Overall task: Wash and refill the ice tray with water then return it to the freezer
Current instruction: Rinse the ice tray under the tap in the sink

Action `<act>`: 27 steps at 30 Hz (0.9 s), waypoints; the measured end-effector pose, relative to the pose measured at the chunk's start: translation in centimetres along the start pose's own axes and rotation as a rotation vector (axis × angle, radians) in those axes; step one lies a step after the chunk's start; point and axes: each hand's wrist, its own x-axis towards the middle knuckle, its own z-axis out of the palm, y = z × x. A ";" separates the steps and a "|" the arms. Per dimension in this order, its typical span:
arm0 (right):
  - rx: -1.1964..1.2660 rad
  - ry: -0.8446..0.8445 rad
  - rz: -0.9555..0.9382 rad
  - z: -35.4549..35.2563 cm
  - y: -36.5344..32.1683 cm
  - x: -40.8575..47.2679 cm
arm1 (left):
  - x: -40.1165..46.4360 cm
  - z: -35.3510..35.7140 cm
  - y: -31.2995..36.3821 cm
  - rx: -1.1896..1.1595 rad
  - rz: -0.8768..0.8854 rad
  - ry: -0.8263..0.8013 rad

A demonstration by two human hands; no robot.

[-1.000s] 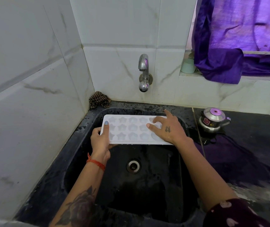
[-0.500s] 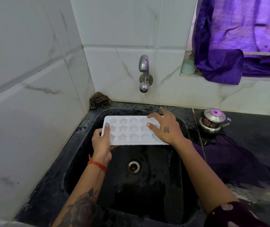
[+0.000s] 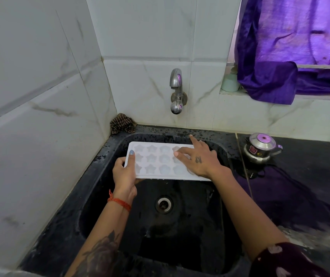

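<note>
A white ice tray with star-shaped cells is held level over the back of the black sink. My left hand grips its left end, thumb on top. My right hand lies flat on the tray's right half, fingers spread over the cells, index finger pointing toward the back rim. The steel tap sticks out of the tiled wall above the tray; no water runs from it.
A checked rag sits in the back left corner of the sink rim. A small steel kettle stands on the dark wet counter at right. A purple curtain hangs over the window ledge beside a pale cup. The drain lies below.
My right hand has slid leftward across the tray's cells and its index finger has lifted toward the back rim. The tray and my left hand stay nearly in place.
</note>
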 end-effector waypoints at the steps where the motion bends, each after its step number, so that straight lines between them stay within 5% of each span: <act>1: -0.026 0.005 0.001 0.1 0.0 0.0 | -0.1 0.1 -0.1 -0.002 -0.008 -0.004; 27: -0.092 -0.004 0.014 0.6 0.2 0.0 | -0.5 0.0 -0.1 -0.001 -0.014 -0.025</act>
